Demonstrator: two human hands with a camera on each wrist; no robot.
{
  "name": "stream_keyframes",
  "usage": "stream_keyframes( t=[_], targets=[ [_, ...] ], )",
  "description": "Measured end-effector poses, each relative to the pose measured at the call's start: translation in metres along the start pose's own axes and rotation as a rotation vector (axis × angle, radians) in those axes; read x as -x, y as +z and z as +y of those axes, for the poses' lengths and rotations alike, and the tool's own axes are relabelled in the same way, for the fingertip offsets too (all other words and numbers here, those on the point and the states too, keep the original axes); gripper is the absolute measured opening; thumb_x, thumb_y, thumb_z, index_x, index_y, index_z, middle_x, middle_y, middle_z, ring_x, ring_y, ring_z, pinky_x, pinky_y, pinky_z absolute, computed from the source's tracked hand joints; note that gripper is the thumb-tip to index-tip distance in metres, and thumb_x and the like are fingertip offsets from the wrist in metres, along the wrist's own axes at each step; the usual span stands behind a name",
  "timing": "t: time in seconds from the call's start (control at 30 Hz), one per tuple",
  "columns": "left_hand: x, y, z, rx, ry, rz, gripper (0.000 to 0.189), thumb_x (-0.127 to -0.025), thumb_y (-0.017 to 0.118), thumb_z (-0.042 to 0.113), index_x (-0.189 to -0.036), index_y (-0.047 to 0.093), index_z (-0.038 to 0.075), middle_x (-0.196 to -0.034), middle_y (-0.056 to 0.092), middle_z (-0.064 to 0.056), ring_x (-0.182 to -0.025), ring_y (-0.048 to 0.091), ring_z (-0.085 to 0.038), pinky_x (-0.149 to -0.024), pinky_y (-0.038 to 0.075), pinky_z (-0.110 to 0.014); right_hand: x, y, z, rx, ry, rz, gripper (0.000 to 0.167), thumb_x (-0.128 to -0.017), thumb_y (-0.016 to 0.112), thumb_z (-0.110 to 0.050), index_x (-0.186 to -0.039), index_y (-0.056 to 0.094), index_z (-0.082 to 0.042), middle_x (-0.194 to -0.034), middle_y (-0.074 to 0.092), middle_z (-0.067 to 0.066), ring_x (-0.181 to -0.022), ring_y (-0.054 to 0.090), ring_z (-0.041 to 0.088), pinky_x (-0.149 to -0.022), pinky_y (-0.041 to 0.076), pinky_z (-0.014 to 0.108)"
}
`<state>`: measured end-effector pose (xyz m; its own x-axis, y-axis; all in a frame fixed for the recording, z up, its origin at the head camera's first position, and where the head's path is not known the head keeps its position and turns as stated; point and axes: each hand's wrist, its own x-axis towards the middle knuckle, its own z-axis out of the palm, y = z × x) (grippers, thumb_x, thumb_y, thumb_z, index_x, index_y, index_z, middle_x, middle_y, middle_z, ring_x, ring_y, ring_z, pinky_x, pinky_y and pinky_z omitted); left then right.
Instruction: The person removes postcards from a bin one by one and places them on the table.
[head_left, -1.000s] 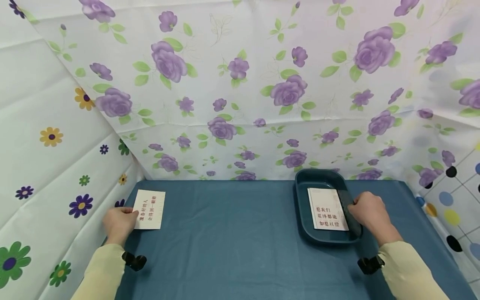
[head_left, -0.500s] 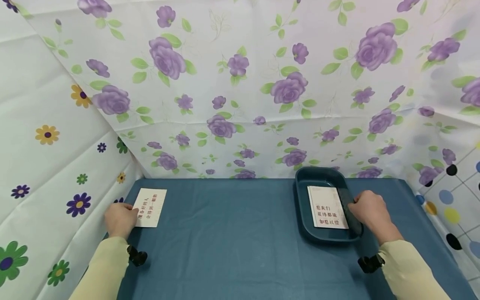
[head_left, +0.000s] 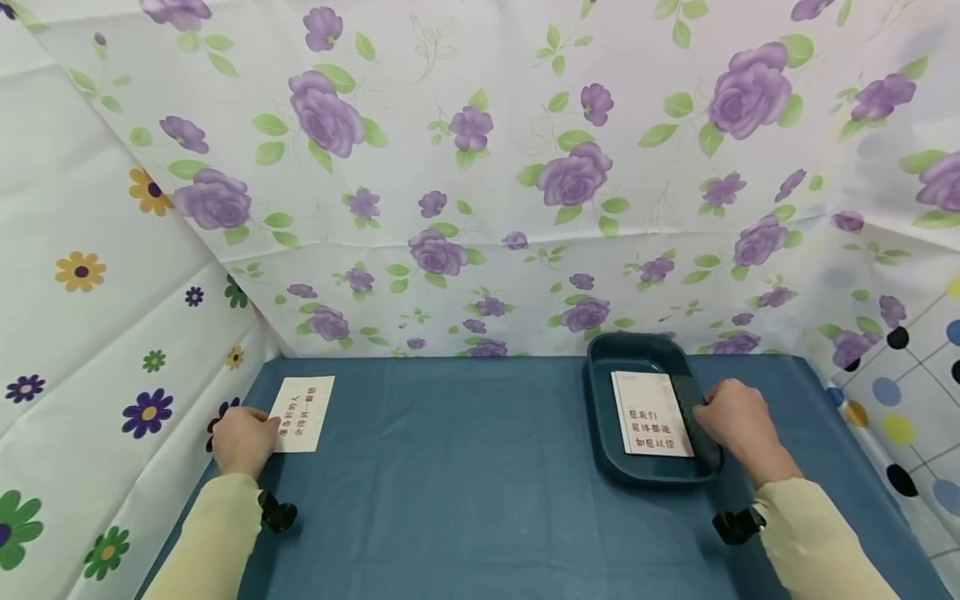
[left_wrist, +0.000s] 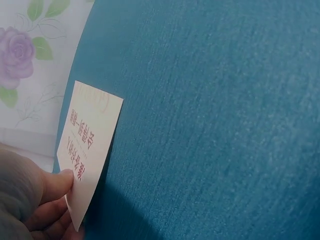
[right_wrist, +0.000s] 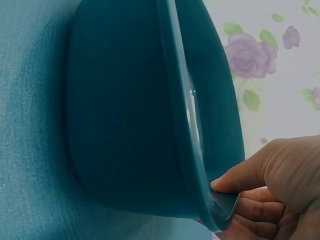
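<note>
My left hand (head_left: 243, 440) pinches the near left edge of a cream card (head_left: 306, 414) with red Chinese writing, at the table's far left. In the left wrist view the thumb lies on the face of the card (left_wrist: 90, 140), which is tilted, with one edge raised over the blue cloth. On the right, my right hand (head_left: 742, 423) grips the rim of a dark teal tray (head_left: 596, 417). In the right wrist view its thumb is over the rim and its fingers are underneath, at a corner of the tray (right_wrist: 125, 110). Similar cards (head_left: 651, 417) lie inside, apparently stacked.
A blue cloth (head_left: 465, 467) covers the table between the two hands. Behind stands a white sheet (head_left: 510, 192) with purple roses. Flower-patterned (head_left: 82, 317) and dotted (head_left: 907, 392) sheets border the left and right sides.
The left hand has shifted slightly right with the card, whose tilt has changed a little. The right hand keeps its grip on the tray. The head view has turned slightly.
</note>
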<state>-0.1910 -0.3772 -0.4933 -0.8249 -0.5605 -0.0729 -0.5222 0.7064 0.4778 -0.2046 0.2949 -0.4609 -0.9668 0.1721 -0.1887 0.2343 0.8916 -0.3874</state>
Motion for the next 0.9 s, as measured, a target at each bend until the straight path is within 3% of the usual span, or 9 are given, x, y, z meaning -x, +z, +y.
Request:
stream_keyframes(
  t=[0.4, 0.73, 0.9],
  targets=[
    [-0.001, 0.003, 0.0, -0.006, 0.009, 0.031, 0.029, -0.089, 0.061, 0.02, -0.102, 0.066, -0.006, -0.099, 0.065, -0.027, -0.082, 0.055, -0.035, -0.069, 0.042, -0.046, 0.0, 0.0, -0.003, -0.005, 0.009, 0.002, 0.042, -0.085, 0.053, -0.015, -0.051, 0.03, -0.018, -0.05, 0.018, -0.006, -0.042, 0.018, 0.009, -0.042, 0.021, 0.025],
    [-0.001, 0.004, -0.001, -0.054, 0.025, 0.029, 0.027, -0.089, 0.061, 0.019, -0.099, 0.066, -0.005, -0.091, 0.066, -0.024, -0.076, 0.055, -0.032, -0.065, 0.039, -0.043, 0.0, -0.001, -0.004, -0.014, -0.003, 0.003, 0.04, -0.085, 0.052, -0.014, -0.051, 0.03, -0.018, -0.051, 0.017, -0.006, -0.043, 0.018, 0.009, -0.042, 0.021, 0.025],
    [0.0, 0.002, 0.009, -0.07, 0.065, 0.028, 0.027, -0.089, 0.057, 0.019, -0.097, 0.067, -0.005, -0.088, 0.067, -0.023, -0.071, 0.057, -0.03, -0.061, 0.041, -0.04, 0.0, -0.001, -0.002, -0.012, -0.008, -0.002, 0.041, -0.085, 0.052, -0.014, -0.051, 0.029, -0.018, -0.051, 0.017, -0.005, -0.043, 0.017, 0.01, -0.042, 0.02, 0.026]
  ],
)
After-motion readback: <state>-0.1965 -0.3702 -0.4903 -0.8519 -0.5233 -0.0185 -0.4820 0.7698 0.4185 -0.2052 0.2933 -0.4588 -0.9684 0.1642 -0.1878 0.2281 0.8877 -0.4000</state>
